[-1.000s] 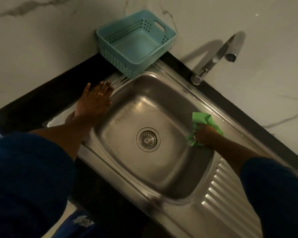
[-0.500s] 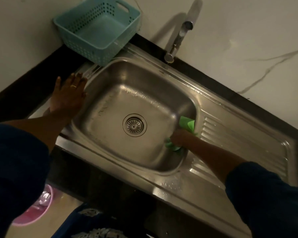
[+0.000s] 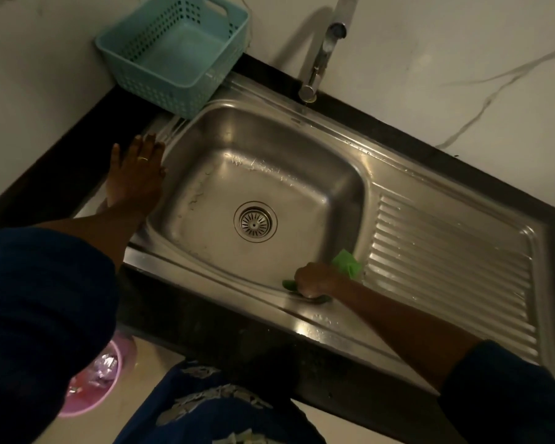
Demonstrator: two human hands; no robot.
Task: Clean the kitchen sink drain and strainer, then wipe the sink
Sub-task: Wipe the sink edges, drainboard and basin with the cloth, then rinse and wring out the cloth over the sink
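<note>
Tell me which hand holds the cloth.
The right hand: it grips the green cloth at the near right corner of the sink. The left hand lies flat on the sink's left rim, fingers straight, holding nothing.

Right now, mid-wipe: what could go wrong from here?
1. The right hand grips the green cloth bunched at the near right corner of the sink; the streaks on the far wall could be missed.
2. The left hand presses flat on the sink's left rim; droplets show on the drainboard, so if the rim is wet too, it may slip.
3. The teal basket sits at the far left corner, near that hand; a slip could knock it.
</note>
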